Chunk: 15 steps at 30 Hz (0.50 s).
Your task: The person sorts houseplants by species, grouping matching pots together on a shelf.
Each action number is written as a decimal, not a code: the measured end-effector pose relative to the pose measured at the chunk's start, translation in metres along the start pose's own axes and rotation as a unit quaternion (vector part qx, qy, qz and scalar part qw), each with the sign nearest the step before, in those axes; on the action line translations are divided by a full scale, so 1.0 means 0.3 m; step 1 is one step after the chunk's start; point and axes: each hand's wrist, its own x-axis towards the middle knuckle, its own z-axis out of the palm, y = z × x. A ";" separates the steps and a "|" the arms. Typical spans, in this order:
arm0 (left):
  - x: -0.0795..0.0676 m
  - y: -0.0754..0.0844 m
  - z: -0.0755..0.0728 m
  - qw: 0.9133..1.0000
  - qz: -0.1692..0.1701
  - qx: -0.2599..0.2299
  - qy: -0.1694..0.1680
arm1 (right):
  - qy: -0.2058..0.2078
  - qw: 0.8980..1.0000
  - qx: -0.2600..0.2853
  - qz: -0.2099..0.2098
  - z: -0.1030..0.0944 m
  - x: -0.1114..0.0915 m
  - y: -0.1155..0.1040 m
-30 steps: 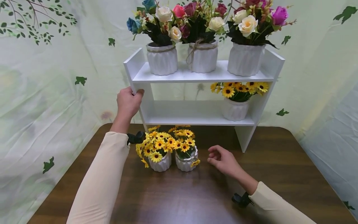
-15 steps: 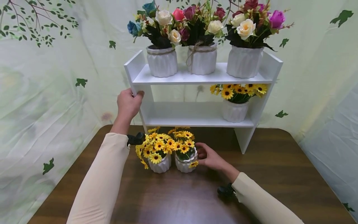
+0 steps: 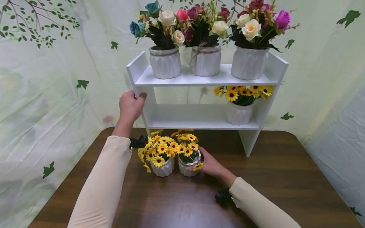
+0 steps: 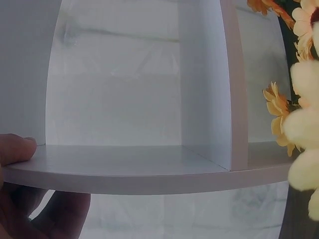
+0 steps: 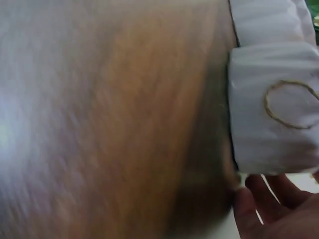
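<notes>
My left hand [image 3: 131,106] grips the left side panel of a white shelf [image 3: 203,128]; in the left wrist view the thumb [image 4: 17,148] lies on one face of the panel, the fingers on the other. In front of the shelf, two white pots of yellow daisy-like flowers stand side by side on the table. The right hand [image 3: 210,163] is at the right-hand flower pot [image 3: 186,171], thumb toward its front, fingers partly hidden behind it. In the right wrist view that pot [image 5: 274,109] shows a loop of twine. The other flower pot [image 3: 163,169] stands untouched at its left.
Three white pots of mixed roses, the middle pot [image 3: 206,61] tied with twine, stand on the top shelf. Another pot of yellow flowers [image 3: 239,114] stands at the right of the middle shelf. A leaf-printed cloth [image 3: 94,63] hangs behind the brown table [image 3: 171,202].
The right hand has moved left across the table to the right-hand flower pot, closing in around it. My left hand keeps its grip on the shelf; the pots stay where they were.
</notes>
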 end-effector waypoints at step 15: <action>-0.004 0.006 0.001 1.000 -0.008 -0.001 -0.003 | 0.056 0.997 0.059 -0.007 0.066 -0.002 -0.009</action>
